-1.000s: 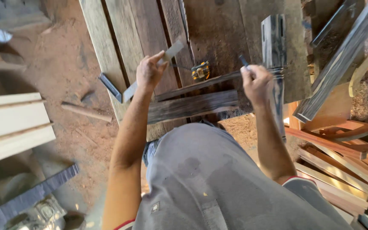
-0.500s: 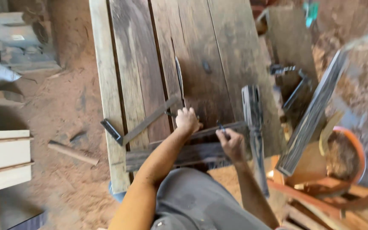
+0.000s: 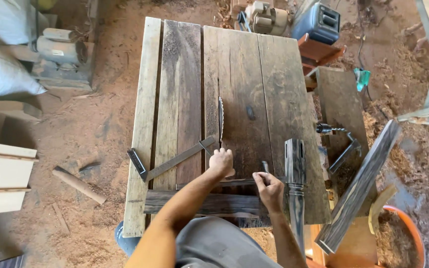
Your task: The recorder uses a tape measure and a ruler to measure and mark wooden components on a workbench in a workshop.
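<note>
Since the earlier frame my view had pulled back and lifted, so the whole plank table came into sight, and both hands had drawn closer together over the dark strip.

Nearest me lay a dark, weathered board, rough-grained, crosswise at the table's near edge. Just beyond it ran a thin dark wooden strip. My left hand rested curled on that strip, fingers folded down; whether it gripped anything I could not tell. My right hand sat just beside it, closed around a small dark pencil-like tool whose tip stood above the strip.

Right of that hand stood a dark turned post, square-topped and slotted. Left of the left hand lay a metal try square, flat and grey. Straight beyond the left hand, a toothed saw blade rose through a slot in the grey, cracked planks.
</note>
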